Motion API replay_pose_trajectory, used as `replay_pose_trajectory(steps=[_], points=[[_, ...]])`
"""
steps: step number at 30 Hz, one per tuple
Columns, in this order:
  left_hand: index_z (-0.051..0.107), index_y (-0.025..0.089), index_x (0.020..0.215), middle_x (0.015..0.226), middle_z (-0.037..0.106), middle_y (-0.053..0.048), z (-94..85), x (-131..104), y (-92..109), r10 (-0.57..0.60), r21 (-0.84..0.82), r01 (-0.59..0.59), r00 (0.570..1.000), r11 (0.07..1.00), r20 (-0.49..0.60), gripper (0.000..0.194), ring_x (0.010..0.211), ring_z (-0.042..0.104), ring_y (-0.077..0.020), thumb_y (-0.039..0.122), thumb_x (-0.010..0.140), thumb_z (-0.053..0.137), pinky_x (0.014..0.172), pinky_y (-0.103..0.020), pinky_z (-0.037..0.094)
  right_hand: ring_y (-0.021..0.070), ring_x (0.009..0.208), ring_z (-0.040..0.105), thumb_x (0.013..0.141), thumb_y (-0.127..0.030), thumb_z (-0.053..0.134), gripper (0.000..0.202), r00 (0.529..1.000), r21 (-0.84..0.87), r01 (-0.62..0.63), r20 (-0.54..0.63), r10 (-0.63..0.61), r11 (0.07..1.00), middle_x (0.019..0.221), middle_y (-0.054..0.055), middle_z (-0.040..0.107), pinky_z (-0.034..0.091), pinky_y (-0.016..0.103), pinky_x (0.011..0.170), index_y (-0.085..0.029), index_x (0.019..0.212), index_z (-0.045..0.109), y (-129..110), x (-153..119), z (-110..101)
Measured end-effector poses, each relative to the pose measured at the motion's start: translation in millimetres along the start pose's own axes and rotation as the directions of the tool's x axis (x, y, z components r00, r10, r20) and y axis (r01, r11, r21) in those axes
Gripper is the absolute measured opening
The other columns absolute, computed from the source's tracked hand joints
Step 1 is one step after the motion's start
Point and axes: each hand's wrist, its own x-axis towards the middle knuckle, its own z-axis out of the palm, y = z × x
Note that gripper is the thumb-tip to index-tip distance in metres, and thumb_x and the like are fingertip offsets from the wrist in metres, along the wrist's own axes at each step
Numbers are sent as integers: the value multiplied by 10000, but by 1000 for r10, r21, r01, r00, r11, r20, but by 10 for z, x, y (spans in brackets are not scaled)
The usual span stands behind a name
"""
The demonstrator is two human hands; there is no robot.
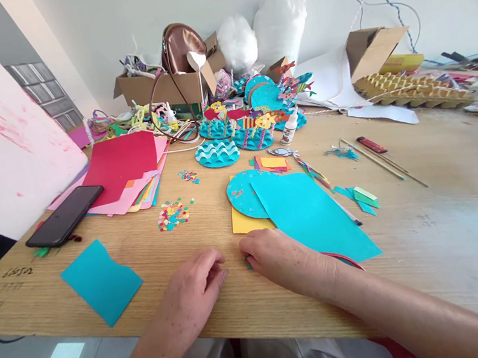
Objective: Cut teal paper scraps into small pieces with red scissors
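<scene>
My left hand (195,287) rests on the wooden table, loosely curled, with a gap between thumb and fingers and nothing visible in it. Opposite it, my right hand (272,253) is closed, its fingertips down on the tabletop. Tiny blue bits (248,264) show at those fingertips; whether they are held is hidden. Just beyond lie a large blue sheet (312,209), partly over a speckled blue disc (244,196), and a yellow sheet (248,221) under the disc. Small coloured paper dots (174,214) are heaped left of the disc. A notched blue paper piece (103,281) lies at the left.
A black phone (66,215) lies beside stacked coloured paper (127,167). Farther back are decorated blue discs (216,153), a glue bottle (290,127), a cardboard box (160,88) and an egg tray (412,92). Thin sticks (377,159) and a red cutter (371,145) lie right.
</scene>
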Motion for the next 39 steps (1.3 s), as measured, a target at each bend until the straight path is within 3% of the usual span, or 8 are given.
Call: replay_pose_trajectory(steps=[4, 8, 15, 19, 26, 31, 39], points=[[575, 200, 793, 774, 668, -13, 13, -18, -25, 19, -3, -19, 999, 1000, -29, 129, 702, 623, -172, 138, 816, 464, 628, -275, 482, 135, 659, 603, 771, -80, 509, 188, 1000, 69, -8, -21, 9, 998, 729, 22, 685, 368, 198, 554, -179, 741, 666, 63, -8, -44], [577, 200, 792, 764, 659, -11, 27, -26, -56, 35, -6, -35, 999, 999, -32, 140, 700, 616, -166, 141, 826, 454, 634, -275, 481, 98, 611, 573, 775, -72, 496, 213, 997, 110, -39, -59, 45, 993, 709, -9, 675, 367, 174, 554, -173, 830, 675, 141, -10, -102], [571, 194, 800, 784, 655, -17, 46, -30, -73, 35, 3, -35, 999, 999, -27, 138, 728, 618, -171, 129, 836, 455, 664, -282, 479, 159, 769, 622, 764, -61, 487, 230, 998, 52, -35, -43, 37, 998, 858, 54, 705, 390, 217, 624, -165, 805, 688, 150, 82, -90], [576, 191, 801, 781, 650, -20, 38, -42, -69, 28, 4, -28, 999, 1000, -20, 143, 718, 613, -170, 133, 839, 451, 653, -283, 480, 193, 767, 634, 772, -82, 487, 214, 1000, -14, 3, 1, -3, 1000, 828, 81, 702, 388, 246, 616, -165, 779, 684, 128, 83, -54], [583, 190, 802, 781, 646, -23, 20, -44, -49, 27, 2, -27, 1000, 1000, -4, 160, 717, 614, -174, 167, 846, 431, 643, -280, 478, 209, 810, 641, 811, -103, 459, 208, 998, -73, 35, 47, -32, 997, 873, 86, 690, 414, 261, 640, -160, 841, 657, 20, -90, -122], [581, 196, 780, 789, 659, -27, 28, -44, -53, 27, -21, -27, 999, 999, -20, 166, 737, 622, -184, 185, 836, 426, 651, -290, 483, 248, 871, 638, 843, -227, 501, 178, 999, -112, -5, 38, 10, 994, 941, 114, 673, 453, 288, 685, -136, 901, 642, -141, -197, -196], [575, 187, 790, 785, 647, -34, 36, -54, -65, 48, 16, -48, 999, 999, -15, 176, 735, 621, -187, 183, 844, 408, 643, -289, 475, 248, 809, 654, 826, -84, 494, 168, 998, -192, -3, 68, 17, 981, 893, 117, 684, 463, 284, 625, -137, 851, 652, -188, -109, -71]])
